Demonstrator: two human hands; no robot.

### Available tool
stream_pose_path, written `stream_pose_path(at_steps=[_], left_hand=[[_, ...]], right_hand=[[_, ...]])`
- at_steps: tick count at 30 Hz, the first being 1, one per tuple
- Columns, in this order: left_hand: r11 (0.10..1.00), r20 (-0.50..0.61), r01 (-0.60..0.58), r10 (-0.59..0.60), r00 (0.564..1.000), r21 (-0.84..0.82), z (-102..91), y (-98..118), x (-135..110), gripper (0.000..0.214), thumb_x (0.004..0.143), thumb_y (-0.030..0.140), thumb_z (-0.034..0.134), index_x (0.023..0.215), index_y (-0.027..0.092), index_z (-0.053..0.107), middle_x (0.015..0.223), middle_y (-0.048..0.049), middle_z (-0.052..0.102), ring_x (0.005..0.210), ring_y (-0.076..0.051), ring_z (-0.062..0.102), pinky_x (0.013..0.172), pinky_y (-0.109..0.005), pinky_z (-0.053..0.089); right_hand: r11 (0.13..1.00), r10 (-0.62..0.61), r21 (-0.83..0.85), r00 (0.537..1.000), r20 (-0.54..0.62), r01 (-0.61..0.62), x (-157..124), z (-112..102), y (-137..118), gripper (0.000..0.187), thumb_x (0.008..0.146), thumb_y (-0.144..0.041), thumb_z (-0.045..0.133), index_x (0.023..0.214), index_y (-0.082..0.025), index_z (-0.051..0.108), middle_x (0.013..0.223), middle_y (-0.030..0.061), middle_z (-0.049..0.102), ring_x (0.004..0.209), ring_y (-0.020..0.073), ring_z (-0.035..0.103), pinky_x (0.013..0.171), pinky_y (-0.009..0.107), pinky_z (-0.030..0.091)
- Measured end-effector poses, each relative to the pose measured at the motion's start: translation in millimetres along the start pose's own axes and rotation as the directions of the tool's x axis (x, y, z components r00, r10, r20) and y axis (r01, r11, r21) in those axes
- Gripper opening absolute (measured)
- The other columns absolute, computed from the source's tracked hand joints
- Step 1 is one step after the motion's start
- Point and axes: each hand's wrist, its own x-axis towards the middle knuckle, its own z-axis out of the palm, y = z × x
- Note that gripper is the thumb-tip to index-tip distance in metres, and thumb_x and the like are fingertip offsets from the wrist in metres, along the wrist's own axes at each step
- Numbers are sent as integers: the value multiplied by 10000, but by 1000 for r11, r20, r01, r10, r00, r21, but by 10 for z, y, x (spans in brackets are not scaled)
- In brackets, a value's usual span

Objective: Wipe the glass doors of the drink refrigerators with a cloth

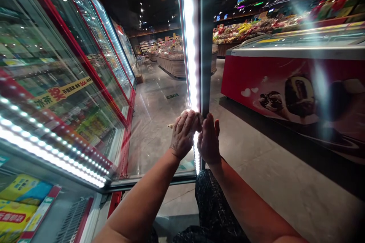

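An open glass door (154, 133) stands before me, with a bright LED strip (190, 45) running up its inner side beside the dark door frame (207, 53). My left hand (184, 131) presses a crumpled pale cloth (197, 124) against the lit strip. Its fingers lie over the cloth, and bits of it stick out past them. Close beside it, my right hand (209, 140) is closed around the dark frame at the door's outer edge. Part of its grip is hidden behind the frame.
Red-framed glass coolers (88, 64) line the left side. Yellow packs (21, 205) sit on a shelf at lower left, near a wire rack (72, 220). A red chest freezer (256, 72) stands at right. Produce displays (171, 62) rise beyond the shiny floor (151, 95).
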Motion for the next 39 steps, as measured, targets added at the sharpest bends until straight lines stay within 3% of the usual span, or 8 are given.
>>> stream_pose_path(at_steps=[4, 10, 18, 23, 27, 30, 33, 39], left_hand=[[999, -39, -37, 36, 999, -29, 64, -23, 146, 449, 991, 162, 493, 1429, 87, 550, 1514, -169, 530, 1563, -258, 246, 1247, -420, 321], [998, 35, -49, 51, 998, -36, 80, 53, -67, 494, 993, 122, 451, 1483, 91, 502, 1539, -142, 508, 1568, -252, 223, 1261, -404, 303], [993, -68, -107, 110, 992, 47, -80, -289, 533, 528, 990, 127, 492, 1514, 90, 455, 1522, -155, 528, 1564, -236, 235, 1267, -402, 296], [993, 26, -114, 113, 993, 37, -62, -206, 326, 495, 993, 188, 506, 1481, 102, 505, 1528, -140, 525, 1559, -232, 261, 1285, -406, 267], [987, 55, -138, 133, 990, 85, -115, -276, 395, 484, 988, 188, 515, 1467, 119, 534, 1558, -128, 490, 1576, -225, 200, 1301, -400, 214], [987, 27, -66, 63, 998, 146, -147, -332, 475, 521, 976, 200, 535, 1493, 142, 516, 1608, -127, 414, 1596, -242, 89, 1311, -449, 155], [984, 35, -3, -3, 999, 178, -138, -304, 357, 568, 961, 204, 544, 1525, 188, 488, 1619, -103, 398, 1602, -254, 31, 1313, -507, 76], [983, 119, -46, 26, 993, 175, -153, -277, 153, 560, 953, 201, 551, 1512, 189, 508, 1570, -76, 476, 1602, -218, 91, 1323, -484, 51]], right_hand=[[999, 38, 9, 998, -41, -38, -1, 0, -28, 773, 1019, -98, 464, 1657, -183, 36, 1693, 181, 227, 1558, 265, 275, 1251, 590, 320], [998, 47, 47, 999, -22, -46, 5, -30, -14, 766, 1026, -104, 462, 1659, -214, 44, 1687, 169, 249, 1549, 249, 295, 1269, 571, 287], [999, 31, -15, 997, -67, -32, 46, 13, -49, 784, 1013, -84, 519, 1653, -179, 76, 1645, 197, 341, 1527, 257, 343, 1239, 577, 350], [1000, 10, -12, 998, -62, -11, 49, 8, -35, 775, 1005, -78, 526, 1649, -149, 101, 1648, 212, 323, 1533, 257, 333, 1245, 579, 334], [999, 13, -48, 998, -65, -17, 78, 2, -50, 769, 1011, -83, 484, 1655, -172, 73, 1677, 191, 262, 1551, 264, 297, 1243, 601, 325], [994, 30, -101, 1000, 7, -29, 136, 3, -71, 750, 1021, -110, 438, 1660, -226, 65, 1714, 143, 161, 1584, 275, 187, 1252, 617, 287], [994, 38, -109, 997, 68, -30, 193, 4, -73, 740, 1033, -177, 447, 1663, -252, 64, 1733, 121, 86, 1598, 291, 112, 1265, 607, 248], [996, 33, -89, 996, 88, -25, 215, 24, -86, 804, 1026, -247, 481, 1663, -223, -9, 1739, 149, 18, 1597, 331, 125, 1228, 580, 350]])
